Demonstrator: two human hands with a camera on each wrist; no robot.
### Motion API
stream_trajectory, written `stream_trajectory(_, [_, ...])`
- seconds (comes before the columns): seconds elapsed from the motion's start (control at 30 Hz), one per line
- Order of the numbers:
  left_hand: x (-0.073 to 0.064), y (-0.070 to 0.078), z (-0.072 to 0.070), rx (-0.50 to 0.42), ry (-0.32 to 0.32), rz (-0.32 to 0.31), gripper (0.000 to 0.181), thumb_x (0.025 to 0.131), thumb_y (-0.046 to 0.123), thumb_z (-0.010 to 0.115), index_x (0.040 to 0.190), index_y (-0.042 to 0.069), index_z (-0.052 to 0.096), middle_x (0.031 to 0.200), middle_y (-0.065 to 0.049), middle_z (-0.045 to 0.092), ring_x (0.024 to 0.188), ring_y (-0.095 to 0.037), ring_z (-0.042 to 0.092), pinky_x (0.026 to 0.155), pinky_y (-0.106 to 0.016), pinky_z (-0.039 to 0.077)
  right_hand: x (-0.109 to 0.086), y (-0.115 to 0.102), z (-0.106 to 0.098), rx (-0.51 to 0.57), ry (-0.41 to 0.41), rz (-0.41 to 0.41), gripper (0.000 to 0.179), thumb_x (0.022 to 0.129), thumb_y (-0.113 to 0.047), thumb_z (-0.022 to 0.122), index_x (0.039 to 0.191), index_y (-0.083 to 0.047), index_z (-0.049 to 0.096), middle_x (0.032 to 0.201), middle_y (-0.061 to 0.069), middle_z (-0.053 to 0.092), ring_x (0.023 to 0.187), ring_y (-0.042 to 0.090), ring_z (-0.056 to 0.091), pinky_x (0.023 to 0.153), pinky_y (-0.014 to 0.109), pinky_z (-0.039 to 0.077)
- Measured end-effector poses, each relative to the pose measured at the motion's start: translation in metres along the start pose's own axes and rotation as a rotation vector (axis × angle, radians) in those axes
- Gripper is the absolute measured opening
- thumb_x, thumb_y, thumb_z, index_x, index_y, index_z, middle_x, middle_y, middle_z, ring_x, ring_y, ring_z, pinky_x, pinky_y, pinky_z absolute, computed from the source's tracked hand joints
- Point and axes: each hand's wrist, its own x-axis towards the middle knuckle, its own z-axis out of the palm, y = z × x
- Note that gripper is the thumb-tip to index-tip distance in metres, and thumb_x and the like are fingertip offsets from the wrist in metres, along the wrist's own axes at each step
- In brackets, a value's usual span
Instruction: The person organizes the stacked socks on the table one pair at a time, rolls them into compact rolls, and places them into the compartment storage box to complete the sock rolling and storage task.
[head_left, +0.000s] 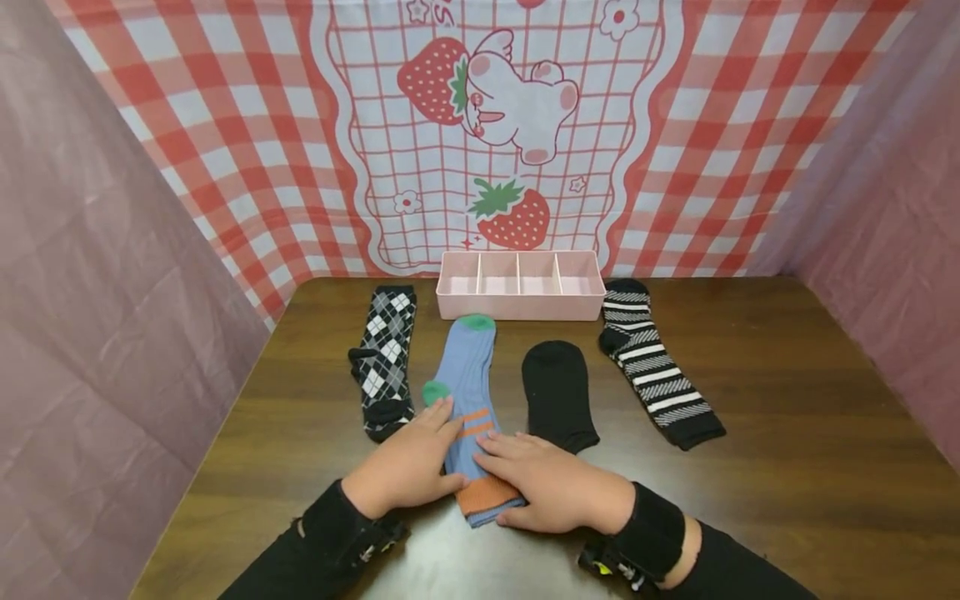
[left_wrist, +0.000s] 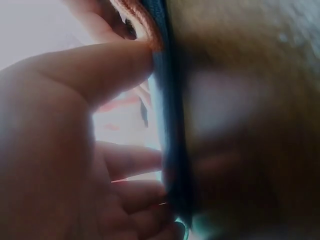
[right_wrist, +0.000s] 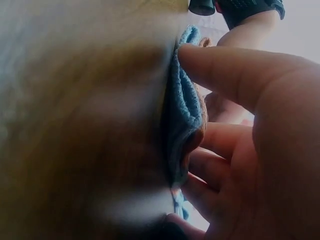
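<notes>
A blue sock with green heel and toe, orange stripes and an orange band near its cuff lies lengthwise in the middle of the table. My left hand rests on its left edge, fingers extended and thumb by the orange band. From the other side, my right hand lies over the stripes and cuff, its fingers fairly straight. In the right wrist view, the thumb touches the layered cuff. The left wrist view shows thumb and fingertips along the sock's edge. Neither hand curls round the sock.
A pink box with several compartments stands at the table's back edge. An argyle sock lies at left, a plain black sock right of the blue one, and a striped sock farther right. A checked cloth hangs behind.
</notes>
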Motion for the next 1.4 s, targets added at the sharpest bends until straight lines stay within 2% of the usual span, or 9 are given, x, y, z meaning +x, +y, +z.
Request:
stream_trajectory(0.13, [0.002, 0.000, 0.000, 0.019, 0.008, 0.004, 0.083, 0.094, 0.049, 0.072, 0.152, -0.004, 0.045, 0.163, -0.026, 0.027, 0.152, -0.037, 0.025, 0.119, -0.048, 0.029, 0.000, -0.001, -0.001, 0.003, -0.003, 0.008, 0.078, 0.098, -0.045, 0.068, 0.162, -0.015, 0.035, 0.168, 0.001, 0.026, 0.154, 0.016, 0.022, 0.123, 0.048, 0.021])
stream_trajectory(0.5, [0.002, -0.001, 0.000, -0.062, -0.024, -0.020, 0.083, 0.095, 0.046, 0.072, 0.155, -0.003, 0.041, 0.166, -0.025, 0.020, 0.154, -0.037, 0.017, 0.120, -0.049, 0.028, 0.000, -0.003, 0.000, 0.004, -0.010, 0.026, 0.078, 0.098, -0.045, 0.068, 0.162, -0.015, 0.034, 0.168, 0.001, 0.025, 0.154, 0.016, 0.021, 0.123, 0.048, 0.020])
stream_trajectory(0.87, [0.009, 0.006, 0.001, -0.103, -0.017, -0.016, 0.084, 0.095, 0.044, 0.073, 0.156, -0.001, 0.039, 0.167, -0.024, 0.018, 0.154, -0.036, 0.017, 0.119, -0.049, 0.030, -0.008, -0.002, -0.003, -0.018, 0.003, 0.056, 0.078, 0.098, -0.044, 0.069, 0.162, -0.015, 0.034, 0.168, 0.001, 0.025, 0.154, 0.016, 0.021, 0.122, 0.050, 0.021])
stream_trajectory(1.17, [0.014, 0.013, 0.006, -0.099, -0.035, -0.021, 0.086, 0.094, 0.045, 0.074, 0.157, -0.001, 0.038, 0.167, -0.023, 0.017, 0.155, -0.036, 0.015, 0.119, -0.049, 0.028, -0.016, -0.003, -0.002, -0.025, 0.017, 0.053, 0.077, 0.098, -0.044, 0.070, 0.161, -0.014, 0.037, 0.167, 0.003, 0.028, 0.153, 0.019, 0.024, 0.121, 0.052, 0.023])
stream_trajectory(1.4, [0.025, 0.024, 0.010, -0.054, -0.037, 0.017, 0.086, 0.095, 0.047, 0.073, 0.157, -0.001, 0.038, 0.167, -0.024, 0.017, 0.155, -0.035, 0.015, 0.120, -0.047, 0.028, -0.030, -0.001, -0.002, -0.024, 0.027, 0.088, 0.076, 0.097, -0.043, 0.070, 0.160, -0.012, 0.039, 0.167, 0.004, 0.029, 0.153, 0.022, 0.025, 0.121, 0.053, 0.024])
